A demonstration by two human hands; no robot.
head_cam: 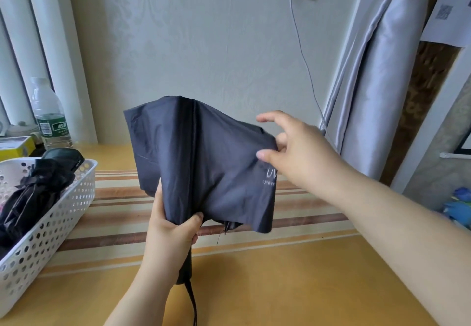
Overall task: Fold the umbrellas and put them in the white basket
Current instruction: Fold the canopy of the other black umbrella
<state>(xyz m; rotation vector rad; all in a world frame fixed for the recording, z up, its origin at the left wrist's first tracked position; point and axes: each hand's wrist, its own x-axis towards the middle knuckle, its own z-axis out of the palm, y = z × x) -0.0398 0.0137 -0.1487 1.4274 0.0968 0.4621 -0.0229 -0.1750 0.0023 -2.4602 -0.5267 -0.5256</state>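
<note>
My left hand (173,228) grips navy umbrella (204,162) upright above table's middle; right hand (293,147) pinches canopy edge. Should smooth each flap one way, wrap tight. White basket (63,198) at left edge.
</note>
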